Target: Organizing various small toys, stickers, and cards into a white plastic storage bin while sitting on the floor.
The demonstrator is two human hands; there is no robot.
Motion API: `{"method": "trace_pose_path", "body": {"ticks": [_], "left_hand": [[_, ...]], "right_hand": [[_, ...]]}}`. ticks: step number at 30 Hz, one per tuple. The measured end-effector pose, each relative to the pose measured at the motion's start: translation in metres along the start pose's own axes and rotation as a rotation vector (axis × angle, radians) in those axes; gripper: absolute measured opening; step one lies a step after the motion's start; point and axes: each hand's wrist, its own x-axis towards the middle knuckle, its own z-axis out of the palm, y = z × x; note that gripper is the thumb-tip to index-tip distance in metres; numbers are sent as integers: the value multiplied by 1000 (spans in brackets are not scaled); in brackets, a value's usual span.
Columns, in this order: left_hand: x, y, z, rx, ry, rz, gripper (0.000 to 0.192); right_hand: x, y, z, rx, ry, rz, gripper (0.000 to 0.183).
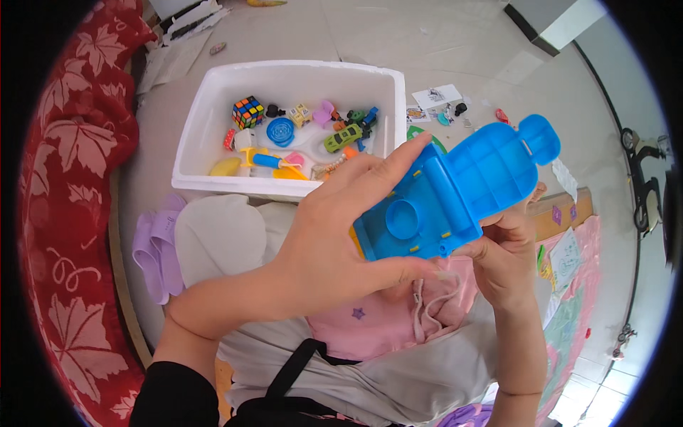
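Observation:
A blue plastic toy part point(493, 168), with a ribbed bottle-shaped panel and a hollow square base, is held up above my lap. My left hand point(325, 235) grips the base, thumb along its lower edge and fingers around the far side. My right hand point(504, 256) holds it from beneath, near the joint between panel and base; some of its fingers are hidden behind the toy. Inside the base is a raised round ring point(403, 221). A little yellow shows under the base's left edge.
Beyond my hands stands a white foam box point(187, 144) holding a puzzle cube point(248, 112), a green toy car point(343, 138) and several other toys. Cards point(436, 96) and scraps lie right of it. Purple slippers point(160, 245) are at left, beside a red leaf-patterned cloth point(80, 139).

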Motion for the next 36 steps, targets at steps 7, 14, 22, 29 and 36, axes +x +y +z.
{"method": "trace_pose_path", "body": {"ticks": [7,14,22,29,36], "left_hand": [[-10,11,-3,139,76,56,95],[-8,2,-2,12,55,185,97],[-1,-19,15,-1279,-320,-477,56],[-1,-23,24,-1272,-313,-511,65],[-3,-23,18,-1155,-476,-488,73]], "right_hand": [[-7,8,2,-147,102,-125,15],[-11,-7,-1,-408,-10,-352,20],[8,-20,28,-598,163,-308,19],[6,-22,22,-687,118,-350,24],[6,-28,20,-833,42,-474,26]]}}
